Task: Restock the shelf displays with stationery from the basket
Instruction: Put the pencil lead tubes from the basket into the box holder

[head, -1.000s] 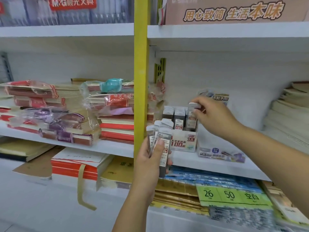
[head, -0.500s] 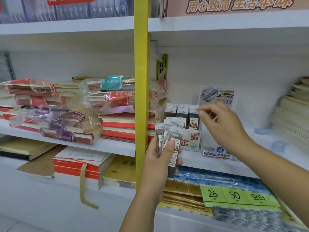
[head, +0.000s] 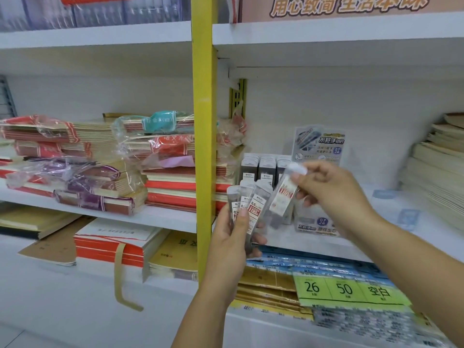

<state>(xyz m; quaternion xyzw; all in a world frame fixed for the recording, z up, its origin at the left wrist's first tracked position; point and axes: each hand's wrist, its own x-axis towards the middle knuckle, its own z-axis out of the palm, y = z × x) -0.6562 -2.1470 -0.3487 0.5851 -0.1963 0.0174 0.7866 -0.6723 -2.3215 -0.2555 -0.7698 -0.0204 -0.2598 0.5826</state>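
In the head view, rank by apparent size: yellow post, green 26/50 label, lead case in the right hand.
1. yellow post
2. green label
3. lead case, pinched by the right hand; held near the camera, yet clearly smallest.

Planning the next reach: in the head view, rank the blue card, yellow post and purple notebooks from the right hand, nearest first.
1. Blue card, just behind the right hand.
2. Yellow post, to its left.
3. Purple notebooks, far left on the shelf.
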